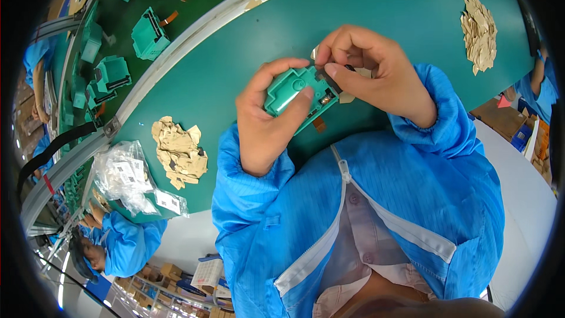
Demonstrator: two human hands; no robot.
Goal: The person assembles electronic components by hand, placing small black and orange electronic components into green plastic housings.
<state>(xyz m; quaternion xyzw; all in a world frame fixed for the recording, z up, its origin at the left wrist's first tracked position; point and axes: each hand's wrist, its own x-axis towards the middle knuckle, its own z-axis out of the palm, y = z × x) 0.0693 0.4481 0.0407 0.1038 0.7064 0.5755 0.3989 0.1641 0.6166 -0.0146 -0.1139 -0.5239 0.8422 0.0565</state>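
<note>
My left hand [272, 112] grips a teal plastic housing [292, 91] by its left side, thumb on top and fingers behind. The housing has a round raised part, a dark edge on its right end and an orange-brown strip [319, 124] sticking out below. My right hand [371, 70] is at that dark end, thumb and forefinger pinched together against it. What the pinch holds is too small to make out. Some tan paper [348, 95] shows beneath the right fingers, partly covered by them.
A pile of tan paper pieces [179, 152] lies left, another pile [479, 32] far right. Clear plastic bags with labels [126, 176] sit at the table's left end. Beyond a metal rail [194, 29], several teal housings [150, 34] stand on a green surface. Co-workers in blue [126, 244] are nearby.
</note>
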